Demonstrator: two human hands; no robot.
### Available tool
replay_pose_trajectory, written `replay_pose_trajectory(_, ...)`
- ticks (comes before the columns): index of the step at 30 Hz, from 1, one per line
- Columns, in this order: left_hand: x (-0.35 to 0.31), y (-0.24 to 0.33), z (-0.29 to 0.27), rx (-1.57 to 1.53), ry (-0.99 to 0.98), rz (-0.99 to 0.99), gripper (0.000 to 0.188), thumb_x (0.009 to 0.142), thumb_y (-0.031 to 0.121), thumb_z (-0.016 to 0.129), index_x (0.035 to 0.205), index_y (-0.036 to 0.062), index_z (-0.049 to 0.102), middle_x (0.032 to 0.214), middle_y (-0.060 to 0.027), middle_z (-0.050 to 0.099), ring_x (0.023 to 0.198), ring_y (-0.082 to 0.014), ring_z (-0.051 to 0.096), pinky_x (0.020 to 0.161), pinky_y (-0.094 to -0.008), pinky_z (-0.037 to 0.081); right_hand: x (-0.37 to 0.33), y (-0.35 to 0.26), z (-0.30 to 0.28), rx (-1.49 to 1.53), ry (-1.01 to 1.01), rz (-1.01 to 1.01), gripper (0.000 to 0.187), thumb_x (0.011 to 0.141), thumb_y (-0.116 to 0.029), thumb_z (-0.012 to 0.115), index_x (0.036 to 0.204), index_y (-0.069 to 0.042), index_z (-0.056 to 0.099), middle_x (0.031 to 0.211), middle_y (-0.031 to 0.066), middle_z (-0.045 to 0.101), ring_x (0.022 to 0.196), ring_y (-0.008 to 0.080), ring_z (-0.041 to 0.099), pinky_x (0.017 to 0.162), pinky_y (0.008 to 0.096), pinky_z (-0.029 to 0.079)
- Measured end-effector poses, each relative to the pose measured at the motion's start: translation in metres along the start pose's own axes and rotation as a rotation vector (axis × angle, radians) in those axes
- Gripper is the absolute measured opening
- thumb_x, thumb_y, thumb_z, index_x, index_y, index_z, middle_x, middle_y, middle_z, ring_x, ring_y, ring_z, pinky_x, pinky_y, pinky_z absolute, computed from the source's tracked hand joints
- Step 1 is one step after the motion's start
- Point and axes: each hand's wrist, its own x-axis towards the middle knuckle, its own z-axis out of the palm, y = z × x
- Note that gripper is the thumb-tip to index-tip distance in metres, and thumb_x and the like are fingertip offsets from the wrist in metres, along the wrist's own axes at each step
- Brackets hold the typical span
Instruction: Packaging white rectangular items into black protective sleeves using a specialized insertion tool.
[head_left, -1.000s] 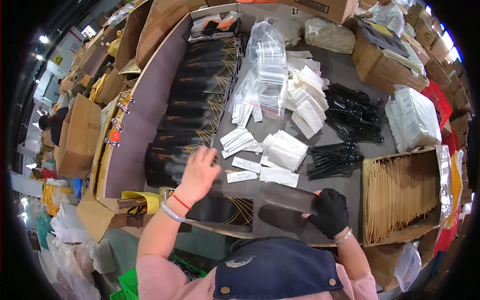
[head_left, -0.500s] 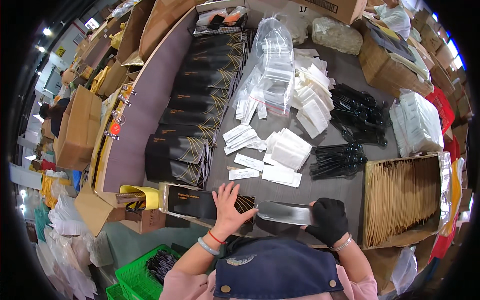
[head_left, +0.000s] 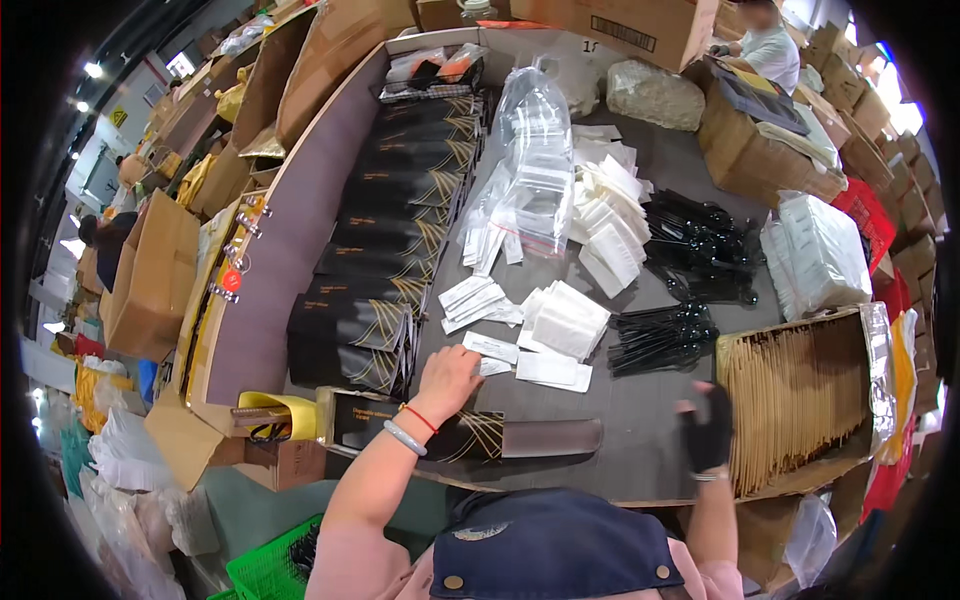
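Observation:
My left hand (head_left: 449, 383) bends over the left end of a small white packet (head_left: 494, 367), its fingers close together on it. Beyond lie more white packets (head_left: 490, 347) and folded white paper packs (head_left: 565, 318). Below my left wrist a long black printed pouch (head_left: 474, 436) lies flat, with a shiny grey strip (head_left: 552, 438) sticking out of its right end. My right hand (head_left: 706, 428), in a black glove with bare fingertips, is blurred. It is raised left of a box of wooden sticks (head_left: 800, 395), fingertips apart, nothing visible in it.
Overlapping black pouches (head_left: 370, 260) line the left side. Bundles of black spoons (head_left: 660, 335), a clear bag of packets (head_left: 535, 150) and a wrapped white stack (head_left: 815, 250) stand farther back. A yellow holder (head_left: 285, 412) sits at the left edge, a green basket (head_left: 270, 560) below.
My right hand has let go of the grey strip and moved right toward the stick box. My left hand has moved up off the black pouch to the white packets.

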Motion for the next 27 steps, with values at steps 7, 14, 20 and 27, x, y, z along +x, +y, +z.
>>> replay_pose_trajectory(7, 0.021, 0.01, -0.003, 0.123, -0.067, 0.24, 0.009, 0.079, 0.011, 0.067, 0.081, 0.0072, 0.058, 0.079, -0.0101, 0.059, 0.08, -0.0285, 0.06, 0.067, -0.0406, 0.048, -0.045, 0.188, -0.102, -0.411, 0.077, 0.666, 0.042, 0.087, -0.018, 0.062, 0.123, 0.003, 0.055, 0.117, 0.0177, 0.058, 0.112, 0.0332, 0.055, 0.098, 0.0413, 0.044)
replay_pose_trajectory(14, 0.045, 0.063, 0.028, -0.056, -0.127, 0.104, 0.036, 0.07, 0.016, 0.077, 0.101, 0.0115, 0.06, 0.106, -0.0079, 0.056, 0.103, -0.0307, 0.051, 0.086, -0.0445, 0.044, -0.027, 0.171, -0.105, -0.586, -0.095, 0.622, 0.039, 0.085, -0.01, 0.057, 0.122, 0.0, 0.053, 0.119, 0.0183, 0.056, 0.112, 0.0358, 0.053, 0.097, 0.0431, 0.044)
replay_pose_trajectory(20, 0.051, 0.068, 0.023, -0.102, -0.166, 0.106, 0.038, 0.069, 0.016, 0.079, 0.102, 0.0123, 0.059, 0.099, -0.0066, 0.058, 0.097, -0.0287, 0.055, 0.086, -0.0421, 0.042, -0.026, 0.17, -0.107, -0.61, -0.096, 0.818, 0.045, 0.094, -0.015, 0.049, 0.135, 0.004, 0.045, 0.136, 0.022, 0.048, 0.127, 0.0359, 0.046, 0.106, 0.0397, 0.038)
replay_pose_trajectory(27, 0.049, 0.072, 0.021, -0.327, -0.13, 0.118, 0.028, 0.073, 0.017, 0.075, 0.094, 0.0113, 0.059, 0.082, -0.0097, 0.063, 0.079, -0.0298, 0.063, 0.071, -0.0429, 0.047, -0.016, 0.111, -0.043, -0.286, 0.213, 0.159, 0.038, 0.1, -0.018, 0.045, 0.131, 0.004, 0.048, 0.133, 0.0213, 0.054, 0.129, 0.0315, 0.046, 0.109, 0.038, 0.034)
